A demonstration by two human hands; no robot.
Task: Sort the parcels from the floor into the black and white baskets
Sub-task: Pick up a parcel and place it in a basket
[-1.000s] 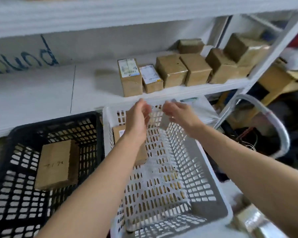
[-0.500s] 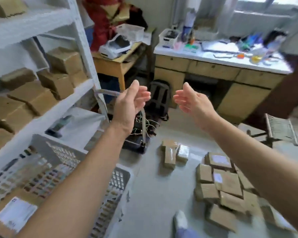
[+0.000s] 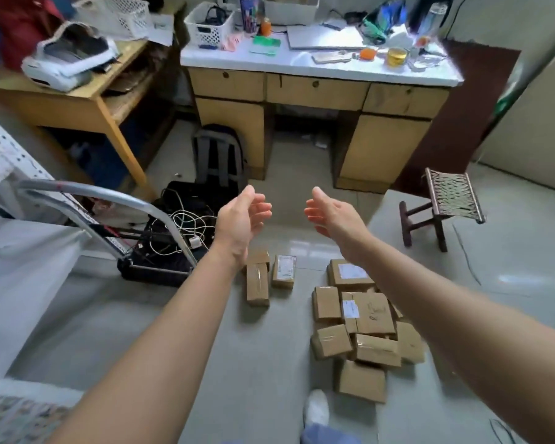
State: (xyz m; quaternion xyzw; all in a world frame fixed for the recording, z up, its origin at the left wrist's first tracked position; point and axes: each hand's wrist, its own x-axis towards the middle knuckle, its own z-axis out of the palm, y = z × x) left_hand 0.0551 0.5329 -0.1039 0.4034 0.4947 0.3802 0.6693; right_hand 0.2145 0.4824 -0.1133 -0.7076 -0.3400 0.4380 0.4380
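Observation:
Several brown cardboard parcels lie in a pile on the grey floor at the lower right. Two more parcels, a long taped one and one with a white label, sit apart to its left. My left hand and my right hand are stretched out in front of me, palms facing each other, fingers apart, both empty and well above the parcels. Only a blurred corner of the white basket shows at the bottom left. The black basket is out of view.
A hand trolley with tangled cables stands on the left beside a white shelf post. A cluttered desk, a wooden table, a backpack and a small stool line the far side. My white shoe is near the pile.
My view has swung from the baskets and shelf round to the floor parcels. Both hands let go at the white basket and now hover empty and apart over the floor.

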